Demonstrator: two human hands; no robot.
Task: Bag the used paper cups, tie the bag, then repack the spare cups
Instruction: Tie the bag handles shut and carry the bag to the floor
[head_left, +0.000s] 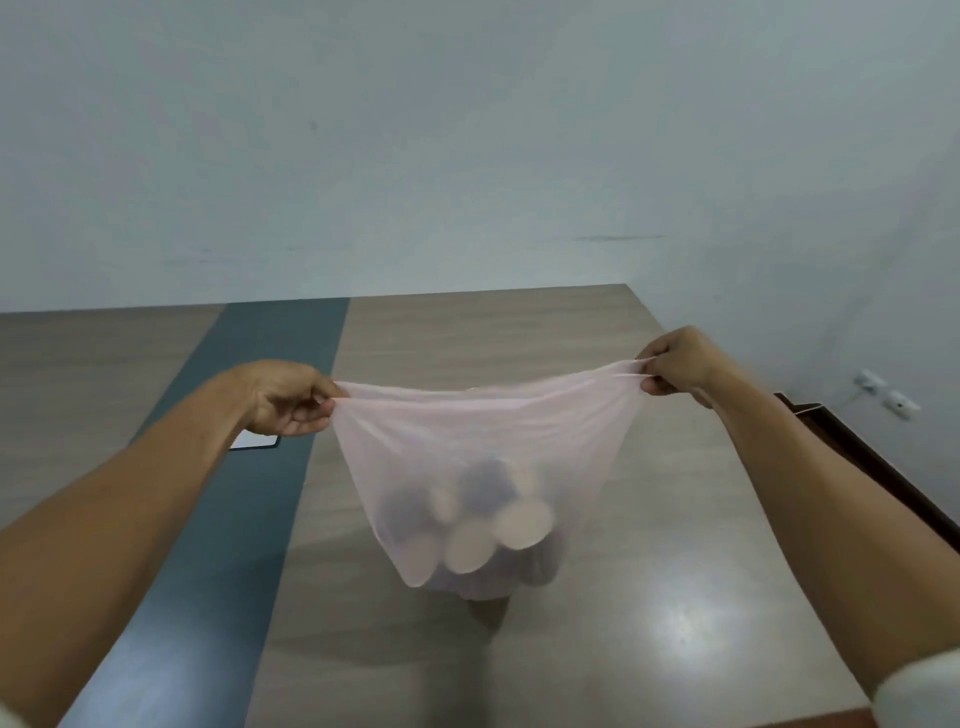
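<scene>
With our left hand (291, 402) and right hand (675, 364) each pinching an end of the bag (478, 447) mouth, stretched taut above the table (649, 597) with the cups (493, 530) at its bottom, we should gather both ends inward and knot them snugly.

At the centre of the frame we see a bag (483, 441) of thin, translucent pale pink plastic film, softly wrinkled where it is pulled taut along its top edge, and through it the cups (493, 530) show as smooth, matt, paper-like pale discs and darker rounds. Below and around it we see the counter (649, 571) in a wood-grain laminate, smooth and semi-glossy with a bright glare patch at lower right, crossed on the left by a dark blue-grey band (249, 467) of flatter sheen. Across the upper frame we see the wall (467, 130) painted a matt pale blue-grey with faint scuffs.
</scene>
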